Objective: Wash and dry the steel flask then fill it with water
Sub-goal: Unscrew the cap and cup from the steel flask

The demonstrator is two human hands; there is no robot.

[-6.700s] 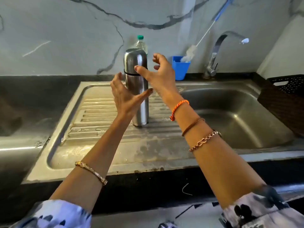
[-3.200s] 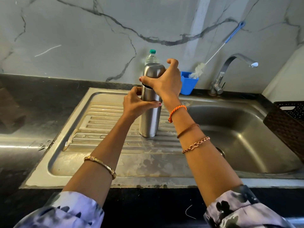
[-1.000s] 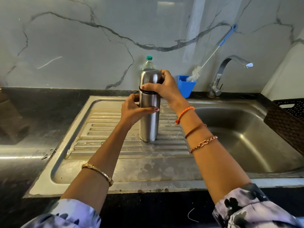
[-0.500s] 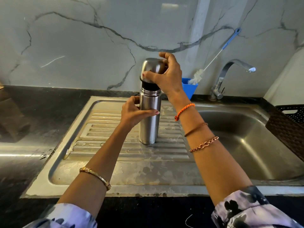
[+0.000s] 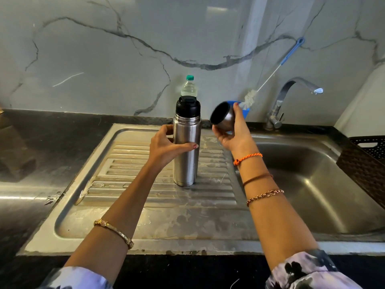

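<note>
Lifted off now, cap point(image 5: 223, 118) sits tilted in right hand's point(image 5: 234, 132) grip; left hand point(image 5: 166, 147) grips upright flask point(image 5: 186, 155).

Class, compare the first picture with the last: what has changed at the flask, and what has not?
The right hand has taken the cap off and moved it rightward, baring the black stopper. The left hand now grips the flask, which stays upright on the drainboard.

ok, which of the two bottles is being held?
The steel flask, gripped by the left hand. The plastic bottle stands untouched behind it.
</note>
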